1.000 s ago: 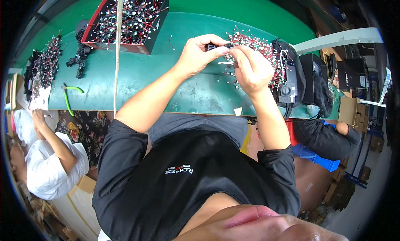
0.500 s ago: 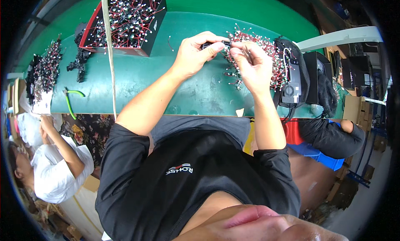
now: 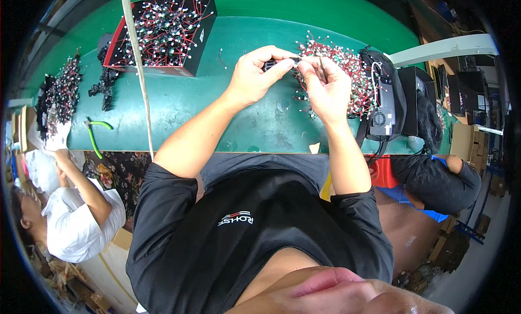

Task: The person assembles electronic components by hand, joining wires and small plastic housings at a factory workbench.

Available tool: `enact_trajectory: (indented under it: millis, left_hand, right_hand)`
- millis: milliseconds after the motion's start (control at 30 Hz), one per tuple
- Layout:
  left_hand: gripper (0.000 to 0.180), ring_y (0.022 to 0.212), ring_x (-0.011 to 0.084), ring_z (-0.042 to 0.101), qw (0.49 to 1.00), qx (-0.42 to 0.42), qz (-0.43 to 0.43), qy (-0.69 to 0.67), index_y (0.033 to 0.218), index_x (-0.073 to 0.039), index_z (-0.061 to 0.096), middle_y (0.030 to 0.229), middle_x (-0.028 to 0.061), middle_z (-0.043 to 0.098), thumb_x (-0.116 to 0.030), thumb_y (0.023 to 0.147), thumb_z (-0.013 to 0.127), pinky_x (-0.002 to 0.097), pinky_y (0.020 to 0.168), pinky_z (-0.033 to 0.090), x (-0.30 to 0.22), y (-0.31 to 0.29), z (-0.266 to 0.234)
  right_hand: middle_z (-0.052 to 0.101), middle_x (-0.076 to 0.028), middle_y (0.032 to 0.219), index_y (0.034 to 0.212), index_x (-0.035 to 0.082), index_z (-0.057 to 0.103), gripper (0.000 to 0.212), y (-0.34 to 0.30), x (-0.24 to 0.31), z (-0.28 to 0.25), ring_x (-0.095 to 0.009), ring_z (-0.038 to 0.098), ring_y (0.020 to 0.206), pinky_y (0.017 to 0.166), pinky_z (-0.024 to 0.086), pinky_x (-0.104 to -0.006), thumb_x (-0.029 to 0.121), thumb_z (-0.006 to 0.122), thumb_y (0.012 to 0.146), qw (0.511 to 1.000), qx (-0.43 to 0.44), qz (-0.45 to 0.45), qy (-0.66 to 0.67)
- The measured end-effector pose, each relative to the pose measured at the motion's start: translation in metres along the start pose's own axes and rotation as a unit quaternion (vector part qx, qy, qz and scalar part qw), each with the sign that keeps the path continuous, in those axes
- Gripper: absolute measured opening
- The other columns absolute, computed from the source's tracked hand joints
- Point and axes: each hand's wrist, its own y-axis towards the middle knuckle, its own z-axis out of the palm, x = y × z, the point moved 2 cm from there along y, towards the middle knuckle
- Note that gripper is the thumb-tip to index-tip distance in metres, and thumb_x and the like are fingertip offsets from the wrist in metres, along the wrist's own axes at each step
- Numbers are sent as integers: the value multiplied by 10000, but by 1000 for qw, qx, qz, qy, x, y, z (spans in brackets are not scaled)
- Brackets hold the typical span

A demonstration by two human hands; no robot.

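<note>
Over the middle of the green bench, my left hand [image 3: 252, 75] pinches a small black part [image 3: 268, 64] between thumb and fingers. My right hand [image 3: 330, 91] is closed close beside it, fingertips at the part's right end. A thin dark piece [image 3: 322, 69] shows between my right fingers; its kind is too small to make out. Just beyond and right of my right hand spreads a heap of red and black wires with small white connectors [image 3: 355, 75]. Fingers hide most of the held part.
A red-and-black box [image 3: 201, 48] of similar wired parts stands at back left, behind a pale upright cord [image 3: 139, 64]. Green-handled pliers [image 3: 93, 135] lie at the left edge. A black bag [image 3: 399, 97] sits right. People work at both sides.
My hands stay together with only small finger shifts around the black part. The thin dark piece shows more clearly in my right hand. The person at left has moved a hand slightly.
</note>
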Motion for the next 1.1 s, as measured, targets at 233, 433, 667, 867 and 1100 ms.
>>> enact_trajectory:
  millis: [233,433,667,867,1100]
  left_hand:
    - [205,651,84,503,983,11,-91,-157,1132,7,689,764,7,579,-93,958,654,227,587,412,2,1,3]
    - [243,645,91,488,979,31,-102,-175,1171,16,681,757,8,569,-99,958,657,227,588,403,0,2,3]
    - [229,627,80,476,981,-26,-86,-173,1145,31,678,748,10,581,-104,961,658,232,571,396,4,4,0]
    - [207,625,56,482,984,-41,-74,-155,1120,8,706,770,1,614,-94,941,684,213,548,390,4,3,1]
    - [189,624,41,485,993,-69,-33,-85,1104,0,716,784,-8,636,-82,936,689,198,536,365,4,1,2]
  right_hand:
    - [688,-10,793,994,-13,720,142,4,-3,0,-46,593,695,609,471,-202,108,712,920,1000,-7,18,18]
    - [705,-22,822,990,-17,724,164,4,-4,0,-55,613,726,634,484,-207,131,721,918,999,-8,14,38]
    - [611,-32,807,1060,0,654,235,-9,-1,-15,-68,535,660,596,457,-241,209,552,1025,996,51,56,-51]
    - [541,52,654,1077,32,712,224,-26,13,-11,-20,456,557,507,379,-200,187,562,1018,990,55,132,-1]
    - [453,97,605,1123,48,718,241,-27,10,-8,1,375,519,470,270,-193,197,565,1011,987,81,127,47]
